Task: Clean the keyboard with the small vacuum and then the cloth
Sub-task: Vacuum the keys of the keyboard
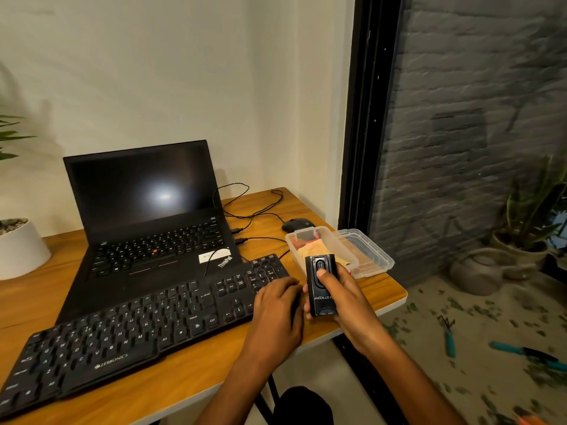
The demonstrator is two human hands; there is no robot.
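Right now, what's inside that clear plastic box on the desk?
The clear plastic box holds something red at its far end and a tan, cloth-like piece nearer. The right hand with the small vacuum covers the box's near end, so anything there is hidden.

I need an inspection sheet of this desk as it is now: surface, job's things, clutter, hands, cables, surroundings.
Surface: wooden desk, against a wall.
Job's things: keyboard lies in front of the laptop; vacuum is held upright; cloth cannot be told for sure.
Clutter: open box with its lid beside it, mouse, white pot.
Hands: left hand rests on the keyboard's right end; right hand grips the vacuum.
Cables: black cables loop behind the laptop.
Surroundings: glass door, plants beyond.
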